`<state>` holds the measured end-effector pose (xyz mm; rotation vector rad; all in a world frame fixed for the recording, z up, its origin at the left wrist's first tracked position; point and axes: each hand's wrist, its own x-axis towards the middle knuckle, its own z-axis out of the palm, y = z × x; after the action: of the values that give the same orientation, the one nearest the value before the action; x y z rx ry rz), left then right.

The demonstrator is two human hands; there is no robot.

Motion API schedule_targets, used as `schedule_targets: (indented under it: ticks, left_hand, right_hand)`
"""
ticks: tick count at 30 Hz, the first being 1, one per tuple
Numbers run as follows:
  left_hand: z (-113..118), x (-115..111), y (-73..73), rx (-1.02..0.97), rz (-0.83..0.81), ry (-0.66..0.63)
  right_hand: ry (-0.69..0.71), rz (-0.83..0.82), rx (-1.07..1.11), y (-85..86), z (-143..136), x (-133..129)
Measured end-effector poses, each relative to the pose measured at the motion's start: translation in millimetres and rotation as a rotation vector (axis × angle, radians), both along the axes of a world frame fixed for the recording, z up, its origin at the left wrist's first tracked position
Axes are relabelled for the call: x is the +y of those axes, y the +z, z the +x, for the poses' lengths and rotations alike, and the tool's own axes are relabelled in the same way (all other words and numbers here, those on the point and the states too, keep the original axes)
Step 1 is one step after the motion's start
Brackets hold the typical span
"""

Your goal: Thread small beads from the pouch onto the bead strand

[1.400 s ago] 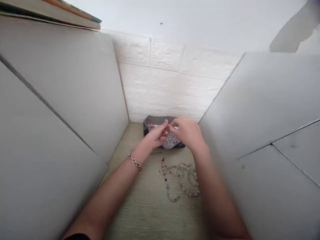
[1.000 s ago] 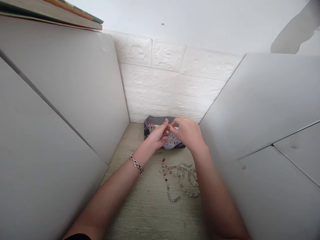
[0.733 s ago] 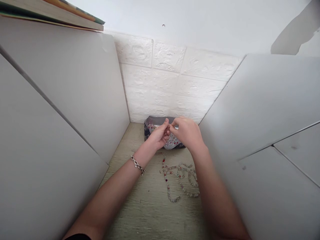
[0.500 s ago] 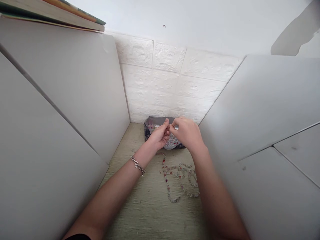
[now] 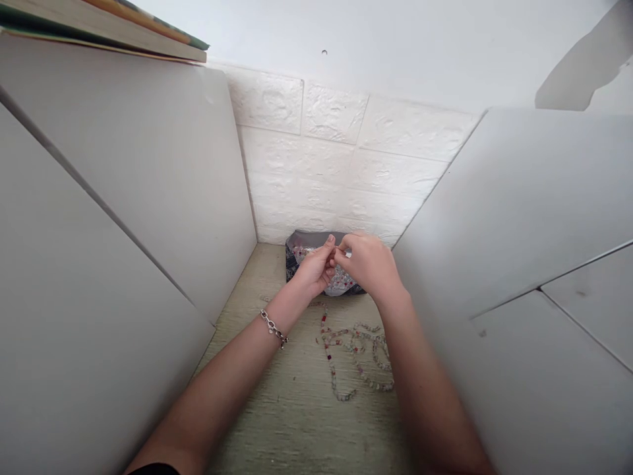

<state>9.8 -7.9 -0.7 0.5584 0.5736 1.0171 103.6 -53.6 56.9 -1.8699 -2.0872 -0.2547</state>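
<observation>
Pinched closed, left hand point(image 5: 313, 272) and right hand point(image 5: 372, 264) meet, any held item indiscernible; strung beads point(image 5: 329, 357) at six o'clock appear done, loose beads point(image 5: 342, 282) in pouch point(image 5: 311, 238) remain.

No text, label, brand, number or sign can be read anywhere here.

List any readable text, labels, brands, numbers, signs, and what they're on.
None readable.
Books, upper left: only edges show; no legible lettering.
Dark patterned container: any print too small to read.
Bead strands: too small to tell if marked.
</observation>
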Motion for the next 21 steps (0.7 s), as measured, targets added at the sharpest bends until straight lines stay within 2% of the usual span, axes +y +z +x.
schedule_targets:
  ticks: [21]
  left_hand:
    - [0.5,-0.5,-1.0,0.057,0.040,0.041]
  right_hand:
    - [0.007,0.001,0.005,-0.6,0.0,-0.8]
